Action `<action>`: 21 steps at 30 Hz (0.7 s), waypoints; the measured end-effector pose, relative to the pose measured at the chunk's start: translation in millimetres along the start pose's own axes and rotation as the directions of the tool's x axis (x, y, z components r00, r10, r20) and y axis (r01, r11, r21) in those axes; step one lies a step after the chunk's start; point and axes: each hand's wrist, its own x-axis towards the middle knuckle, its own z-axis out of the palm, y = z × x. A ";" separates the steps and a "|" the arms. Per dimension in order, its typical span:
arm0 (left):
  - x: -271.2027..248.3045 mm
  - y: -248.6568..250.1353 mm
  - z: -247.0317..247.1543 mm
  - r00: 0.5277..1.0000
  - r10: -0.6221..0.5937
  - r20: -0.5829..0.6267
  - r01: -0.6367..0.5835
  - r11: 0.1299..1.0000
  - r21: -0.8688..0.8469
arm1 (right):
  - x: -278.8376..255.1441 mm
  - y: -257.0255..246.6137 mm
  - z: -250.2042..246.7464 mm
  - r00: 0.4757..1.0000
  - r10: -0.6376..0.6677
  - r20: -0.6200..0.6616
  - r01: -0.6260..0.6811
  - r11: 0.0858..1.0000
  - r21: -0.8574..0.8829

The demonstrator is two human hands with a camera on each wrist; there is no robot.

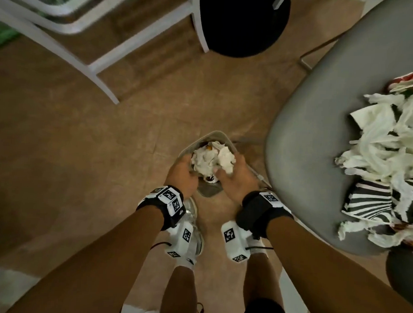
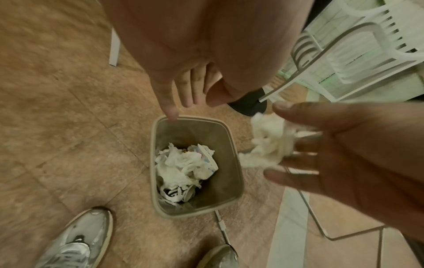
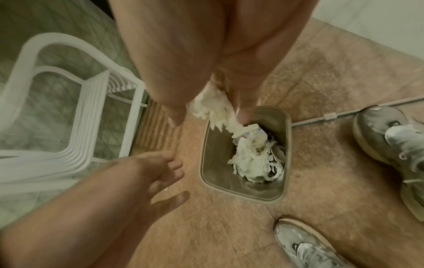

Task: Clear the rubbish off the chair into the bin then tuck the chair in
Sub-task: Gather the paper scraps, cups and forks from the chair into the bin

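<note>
The rubbish (image 1: 388, 150), torn white paper with a black-and-white striped wrapper and a red scrap, mostly lies heaped on the grey chair (image 1: 321, 109) at the right of the head view. A smaller part already sits in the bin (image 2: 231, 181), which stands on the tiled floor (image 1: 82, 151) just left of the chair and in front of the person's shoes (image 3: 390, 137). Both hands hang over the bin's mouth. The right hand (image 1: 237, 179) has its fingers spread, with a white wad (image 2: 270, 143) still between them, either loosely held or just slipping free; how firm the grip is cannot be told. The left hand (image 1: 182, 174) is open, fingers straight, holding nothing. The step in hand looks like dropping one load into the bin. Next the hands would need to go back right to the chair for another load, several perhaps, before the chair can be tucked in. White plastic chairs (image 3: 69, 117) stand stacked farther left. The square markers on the wristbands carry no readable writing, and none shows on the rubbish.
</note>
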 end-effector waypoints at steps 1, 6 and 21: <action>0.3 -0.6 -5.7 1.000 0.004 -0.023 -0.003 1.000 0.014 | 4.2 -0.2 1.2 0.999 0.031 0.018 -0.031 1.000 0.005; 0.1 12.2 -36.7 0.997 0.022 -0.077 -0.015 0.996 0.086 | 8.2 -6.8 -6.7 0.989 0.061 0.138 -0.029 0.976 -0.217; 16.5 123.7 -24.1 0.986 0.120 -0.118 -0.099 0.980 0.172 | 9.8 -10.3 -65.0 0.973 -0.050 0.226 0.052 0.999 -0.005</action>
